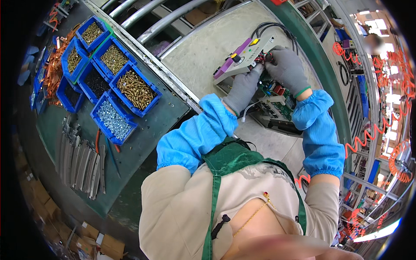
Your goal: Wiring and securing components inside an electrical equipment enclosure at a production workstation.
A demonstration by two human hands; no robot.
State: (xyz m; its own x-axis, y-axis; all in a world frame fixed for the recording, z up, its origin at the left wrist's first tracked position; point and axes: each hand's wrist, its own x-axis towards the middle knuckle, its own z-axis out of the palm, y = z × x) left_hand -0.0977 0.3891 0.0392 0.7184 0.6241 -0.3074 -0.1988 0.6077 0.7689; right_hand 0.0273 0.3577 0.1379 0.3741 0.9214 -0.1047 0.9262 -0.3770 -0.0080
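Note:
A front panel [242, 60] with a purple edge, a black knob with a yellow-orange part and a yellow switch is tilted up in front of me. My left hand [245, 90], in a grey glove, is closed at its lower edge, fingertips by red and black wires. From the right, my grey-gloved right hand [287, 69] curls its fingers behind the panel, next to the same wires. What either hand pinches is hidden by the fingers. Below them a green circuit board [281, 106] shows in the opened machine. A white cable connector [243, 118] hangs beside my left wrist.
Blue bins [135, 90] of screws and nuts stand on a green table [143, 134] at left, with metal strips [82, 162] near them. Metal rollers [151, 21] run behind. A black cable [281, 28] loops past the panel. Red coiled hoses [368, 141] hang at right.

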